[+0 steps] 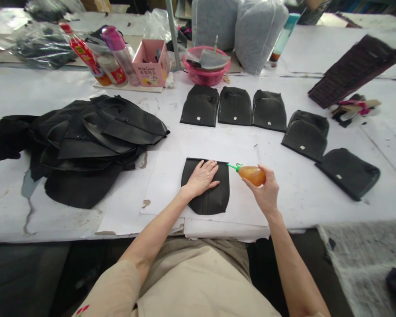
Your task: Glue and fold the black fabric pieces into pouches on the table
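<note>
A black leather-like piece [211, 198] with a rounded lower end lies on white paper in front of me. My left hand [202, 178] rests flat on its upper part, fingers apart. In my right hand [266, 187] is a squeeze bottle [252, 175] of amber liquid, held between thumb and fingers. Its thin green nozzle points left, with the tip at the piece's upper right corner. Whether liquid is coming out is too small to tell.
A heap of black pieces [95, 132] lies left. Several black pieces [235, 105] form an arc behind and right. Farther back stand a pink box [151, 66], bottles [86, 55] and a pink basin [206, 77]. A dark patterned bundle [353, 70] is at right.
</note>
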A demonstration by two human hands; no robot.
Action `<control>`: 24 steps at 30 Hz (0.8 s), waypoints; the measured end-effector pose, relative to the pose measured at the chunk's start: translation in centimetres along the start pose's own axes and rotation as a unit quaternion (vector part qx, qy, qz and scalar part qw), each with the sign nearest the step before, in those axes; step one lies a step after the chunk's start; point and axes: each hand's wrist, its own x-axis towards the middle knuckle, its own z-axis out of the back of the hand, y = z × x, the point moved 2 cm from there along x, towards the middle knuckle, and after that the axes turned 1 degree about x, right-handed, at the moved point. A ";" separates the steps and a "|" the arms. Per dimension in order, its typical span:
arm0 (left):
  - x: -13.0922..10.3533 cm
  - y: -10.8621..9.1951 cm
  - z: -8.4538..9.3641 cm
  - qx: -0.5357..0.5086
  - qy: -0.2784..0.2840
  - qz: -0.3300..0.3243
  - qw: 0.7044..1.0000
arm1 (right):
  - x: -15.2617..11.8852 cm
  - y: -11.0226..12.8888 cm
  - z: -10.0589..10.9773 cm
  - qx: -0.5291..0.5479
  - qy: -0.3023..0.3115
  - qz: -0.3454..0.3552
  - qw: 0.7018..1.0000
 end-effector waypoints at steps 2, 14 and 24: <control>0.0 0.0 0.0 -0.001 0.003 0.001 1.000 | 0.2 0.3 0.2 -0.006 0.014 0.022 1.000; 0.0 0.1 -0.1 -0.013 0.003 0.001 1.000 | 1.2 1.1 0.0 -0.005 0.023 0.030 0.999; 0.0 0.1 0.0 -0.011 0.007 0.004 1.000 | 0.3 1.6 1.2 -0.012 0.038 0.017 0.999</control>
